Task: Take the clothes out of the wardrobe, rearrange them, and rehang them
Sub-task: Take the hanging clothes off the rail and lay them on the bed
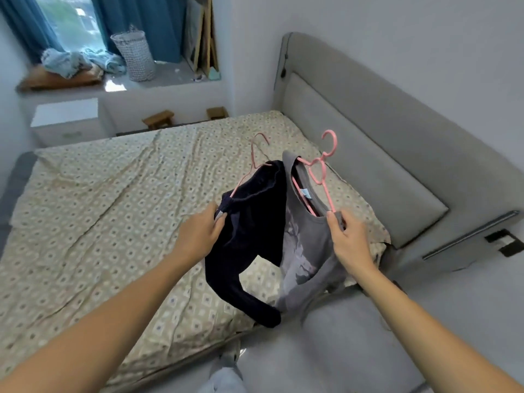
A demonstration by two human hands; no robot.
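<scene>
Bare forearms nearest, both reaching over the bed (113, 222). Our left hand (198, 234) pinches the shoulder of the dark navy top (252, 236); our right hand (348, 239) grips the collar edge of the grey printed T-shirt (306, 251). Both garments held up side by side, touching, lower ends trailing onto the patterned sheet. Each sits on its own pink hanger (320, 171), hooks pointing far. Grey padded headboard (368, 137) right. Far left: white mesh basket (136, 55) on the window ledge, blue curtains (127, 15) behind.
</scene>
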